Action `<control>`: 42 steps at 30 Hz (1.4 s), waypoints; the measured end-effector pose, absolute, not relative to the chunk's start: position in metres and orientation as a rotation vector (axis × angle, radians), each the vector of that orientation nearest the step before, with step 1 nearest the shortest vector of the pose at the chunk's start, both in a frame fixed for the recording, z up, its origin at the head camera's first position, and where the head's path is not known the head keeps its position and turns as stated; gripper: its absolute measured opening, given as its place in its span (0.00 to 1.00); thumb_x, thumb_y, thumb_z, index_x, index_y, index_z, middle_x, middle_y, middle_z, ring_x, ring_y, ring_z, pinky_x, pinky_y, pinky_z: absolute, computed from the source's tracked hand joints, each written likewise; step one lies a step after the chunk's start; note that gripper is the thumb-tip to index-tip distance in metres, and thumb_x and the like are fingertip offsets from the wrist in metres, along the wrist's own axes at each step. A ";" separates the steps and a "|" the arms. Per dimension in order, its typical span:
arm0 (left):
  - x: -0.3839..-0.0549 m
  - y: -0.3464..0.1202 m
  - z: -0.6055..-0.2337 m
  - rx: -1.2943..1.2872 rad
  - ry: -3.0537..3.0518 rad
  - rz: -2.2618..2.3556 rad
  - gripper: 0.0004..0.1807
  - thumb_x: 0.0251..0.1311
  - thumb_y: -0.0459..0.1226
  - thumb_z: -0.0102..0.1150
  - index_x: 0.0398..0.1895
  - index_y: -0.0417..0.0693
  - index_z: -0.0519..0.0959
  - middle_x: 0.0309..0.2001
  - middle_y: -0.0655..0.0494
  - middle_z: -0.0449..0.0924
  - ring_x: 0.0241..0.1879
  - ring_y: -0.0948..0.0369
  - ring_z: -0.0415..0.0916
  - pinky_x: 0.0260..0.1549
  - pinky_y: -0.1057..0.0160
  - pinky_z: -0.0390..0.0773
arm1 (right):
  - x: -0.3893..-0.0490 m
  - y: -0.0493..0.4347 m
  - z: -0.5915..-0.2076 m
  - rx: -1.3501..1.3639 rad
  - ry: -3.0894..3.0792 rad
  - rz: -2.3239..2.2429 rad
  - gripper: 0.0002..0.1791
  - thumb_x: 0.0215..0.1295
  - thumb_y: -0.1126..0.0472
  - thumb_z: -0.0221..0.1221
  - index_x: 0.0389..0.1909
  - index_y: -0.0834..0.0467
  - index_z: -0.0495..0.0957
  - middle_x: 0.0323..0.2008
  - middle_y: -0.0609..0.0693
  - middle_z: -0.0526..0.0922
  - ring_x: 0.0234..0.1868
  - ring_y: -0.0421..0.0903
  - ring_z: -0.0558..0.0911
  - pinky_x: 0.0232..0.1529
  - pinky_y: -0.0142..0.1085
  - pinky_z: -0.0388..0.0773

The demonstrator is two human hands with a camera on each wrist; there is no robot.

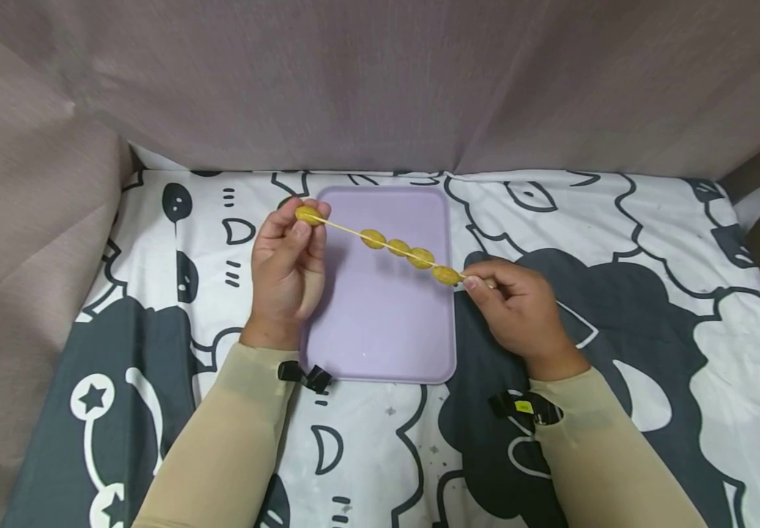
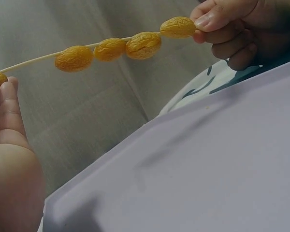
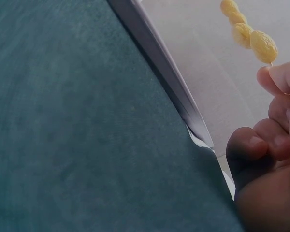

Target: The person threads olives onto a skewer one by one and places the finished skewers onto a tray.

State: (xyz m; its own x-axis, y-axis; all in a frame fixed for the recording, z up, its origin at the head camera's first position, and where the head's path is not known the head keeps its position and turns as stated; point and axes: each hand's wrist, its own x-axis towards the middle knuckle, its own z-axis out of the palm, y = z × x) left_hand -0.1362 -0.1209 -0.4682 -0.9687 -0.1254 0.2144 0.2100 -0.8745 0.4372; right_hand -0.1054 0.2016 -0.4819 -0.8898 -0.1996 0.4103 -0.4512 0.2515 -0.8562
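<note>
A thin pale skewer (image 1: 343,228) slants above the tray, with several wrinkled yellow oval fruits (image 1: 421,257) on it, bunched towards its right end. At the skewer's left end, my left hand (image 1: 289,268) pinches another yellow fruit (image 1: 308,215) between thumb and fingers, apart from the others. My right hand (image 1: 521,308) pinches the skewer's other end, just beyond the last fruit (image 1: 446,275). The left wrist view shows the same row of fruits (image 2: 144,45) stretched between both hands. Whether the tip pierces the left fruit cannot be told.
Beneath the hands lies a shallow lilac tray (image 1: 380,330) with a raised rim. It rests on a black-and-white patterned cloth (image 1: 366,447). A greyish-brown fabric wall (image 1: 300,88) rises behind, and more fabric hangs on the left. Small black devices sit on both wrists.
</note>
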 end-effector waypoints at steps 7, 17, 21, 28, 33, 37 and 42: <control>-0.136 -0.121 -0.468 -0.260 -0.772 -2.847 0.16 0.69 0.22 0.72 0.58 0.36 0.87 0.56 0.41 0.90 0.57 0.50 0.92 0.56 0.66 0.92 | -0.106 0.202 -0.484 0.600 -2.299 1.695 0.09 0.67 0.79 0.68 0.43 0.66 0.90 0.18 0.44 0.68 0.22 0.35 0.68 0.23 0.29 0.63; -0.136 -0.121 -0.466 -0.245 -0.874 -2.783 0.14 0.72 0.22 0.69 0.57 0.36 0.87 0.54 0.43 0.92 0.56 0.51 0.93 0.56 0.66 0.92 | -0.106 0.203 -0.483 0.602 -2.317 1.687 0.09 0.68 0.79 0.69 0.43 0.64 0.90 0.19 0.44 0.68 0.22 0.36 0.68 0.24 0.30 0.63; -0.135 -0.120 -0.465 -0.253 -0.885 -2.766 0.14 0.71 0.21 0.69 0.57 0.36 0.87 0.55 0.43 0.92 0.56 0.51 0.93 0.56 0.66 0.92 | -0.106 0.203 -0.483 0.602 -2.319 1.694 0.09 0.69 0.78 0.68 0.43 0.64 0.91 0.19 0.44 0.68 0.22 0.36 0.68 0.23 0.30 0.63; -0.136 -0.117 -0.466 -0.257 -0.895 -2.748 0.15 0.71 0.21 0.69 0.57 0.37 0.87 0.54 0.43 0.92 0.55 0.51 0.93 0.55 0.66 0.92 | -0.106 0.203 -0.482 0.603 -2.331 1.686 0.09 0.69 0.78 0.68 0.43 0.64 0.91 0.18 0.44 0.68 0.21 0.36 0.68 0.22 0.31 0.62; -0.135 -0.114 -0.466 -0.242 -0.952 -2.748 0.14 0.72 0.23 0.70 0.57 0.39 0.88 0.54 0.45 0.92 0.55 0.53 0.93 0.55 0.67 0.92 | -0.105 0.203 -0.482 0.612 -2.327 1.696 0.10 0.68 0.80 0.68 0.43 0.65 0.91 0.18 0.44 0.68 0.21 0.36 0.67 0.21 0.31 0.61; -0.134 -0.112 -0.465 -0.231 -1.000 -2.737 0.14 0.71 0.25 0.73 0.56 0.41 0.89 0.53 0.46 0.92 0.55 0.53 0.93 0.56 0.67 0.92 | -0.105 0.203 -0.482 0.619 -2.331 1.698 0.10 0.67 0.80 0.68 0.43 0.65 0.91 0.19 0.43 0.68 0.21 0.36 0.67 0.22 0.31 0.61; -0.133 -0.110 -0.464 -0.225 -1.056 -2.724 0.13 0.71 0.23 0.71 0.54 0.42 0.89 0.53 0.47 0.92 0.55 0.53 0.93 0.58 0.66 0.92 | -0.105 0.203 -0.481 0.623 -2.348 1.693 0.09 0.68 0.79 0.69 0.44 0.65 0.91 0.19 0.43 0.69 0.21 0.36 0.68 0.22 0.31 0.62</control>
State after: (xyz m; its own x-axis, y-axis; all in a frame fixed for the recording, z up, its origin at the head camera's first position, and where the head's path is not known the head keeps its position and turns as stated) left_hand -0.1326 -0.1100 -0.4643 -0.9660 -0.1405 0.2172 0.2502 -0.7207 0.6465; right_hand -0.1045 0.2035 -0.4809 -0.8957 -0.2283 0.3816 -0.4342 0.2636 -0.8614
